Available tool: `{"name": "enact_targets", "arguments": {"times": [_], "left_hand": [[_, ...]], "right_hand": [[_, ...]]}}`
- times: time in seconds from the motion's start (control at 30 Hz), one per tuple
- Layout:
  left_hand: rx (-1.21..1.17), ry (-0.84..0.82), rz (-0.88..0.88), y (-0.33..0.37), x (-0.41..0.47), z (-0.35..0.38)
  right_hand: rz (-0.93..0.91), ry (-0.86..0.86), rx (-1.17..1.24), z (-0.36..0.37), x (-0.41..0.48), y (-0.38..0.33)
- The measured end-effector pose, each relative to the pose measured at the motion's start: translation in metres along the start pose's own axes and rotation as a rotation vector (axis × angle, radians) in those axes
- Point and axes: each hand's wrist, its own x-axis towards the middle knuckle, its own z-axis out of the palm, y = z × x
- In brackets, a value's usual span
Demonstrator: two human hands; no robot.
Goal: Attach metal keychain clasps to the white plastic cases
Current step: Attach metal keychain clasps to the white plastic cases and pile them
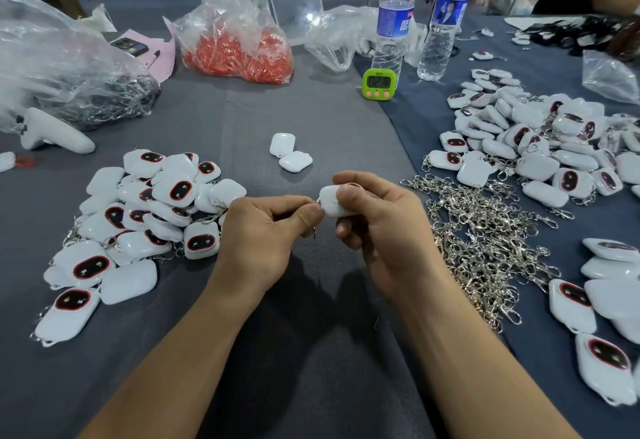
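Observation:
My right hand [377, 227] grips a white plastic case [330, 201] above the middle of the grey table. My left hand [263, 230] pinches a metal keychain clasp [313, 230] against the case's left corner; most of the clasp is hidden by my fingers. A heap of loose silver clasps [485, 234] lies to the right of my hands. A pile of white cases with clasps on them [138, 217] lies to the left. Two bare white cases [289, 153] sit beyond my hands.
More white cases are heaped at the right [540, 140]. At the back stand two water bottles [394, 19], a green timer [378, 83], a bag of orange parts [242, 47] and a clear bag of dark parts [69, 68]. A white handle-shaped tool [52, 133] lies at the left.

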Motion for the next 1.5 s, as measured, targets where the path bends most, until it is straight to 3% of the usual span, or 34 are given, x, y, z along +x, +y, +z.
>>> {"name": "enact_targets", "arguments": {"times": [0.17,0.23,0.3,0.43,0.6,0.67,0.8,0.87,0.93,1.0,1.1,1.2,1.27,1.33,1.43,1.5], "left_hand": [[0.689,-0.059,0.460,-0.005,0.001,0.003],[0.757,-0.070,0.499,-0.008,-0.001,0.006],[0.669,-0.039,0.410,-0.008,-0.003,0.006],[0.056,-0.106,-0.039,-0.008,0.002,0.005],[-0.048,-0.103,-0.057,-0.006,0.001,0.007],[0.074,-0.050,-0.010,-0.005,-0.001,0.007],[0.659,-0.088,0.316,-0.004,-0.004,0.004],[0.785,-0.095,0.444,-0.005,-0.006,0.008],[0.812,-0.092,0.461,-0.008,-0.008,0.013],[0.615,-0.089,0.308,-0.008,-0.007,0.015],[0.095,-0.106,-0.036,-0.005,0.000,0.013],[-0.109,-0.132,-0.177,0.002,-0.001,0.015],[-0.134,-0.109,-0.189,0.005,-0.003,0.015],[0.131,-0.081,-0.028,0.002,-0.006,0.011],[0.778,-0.072,0.376,0.001,-0.006,0.004],[0.935,-0.066,0.475,0.005,-0.007,0.004]], "right_hand": [[-0.051,0.144,-0.074,0.001,0.000,0.009],[-0.094,0.176,-0.207,0.003,-0.001,0.011],[-0.096,0.158,-0.202,0.004,0.000,0.010],[0.091,0.108,0.077,0.003,0.004,0.003],[0.100,0.095,0.074,0.002,0.004,0.003],[-0.031,0.117,-0.043,0.001,0.002,0.004],[-0.298,0.157,-0.504,0.001,-0.004,0.011],[-0.311,0.160,-0.600,0.001,-0.004,0.012],[-0.241,0.181,-0.541,0.000,-0.002,0.009],[-0.078,0.191,-0.298,-0.003,0.001,0.002],[0.158,0.171,0.050,-0.006,0.004,-0.004],[0.237,0.137,0.127,-0.004,0.004,-0.002],[0.178,0.127,0.077,-0.003,0.004,0.000],[-0.005,0.129,-0.107,-0.002,0.002,0.003],[-0.395,0.142,-0.678,0.001,-0.004,0.015],[-0.466,0.138,-0.838,0.005,-0.006,0.022]]}}
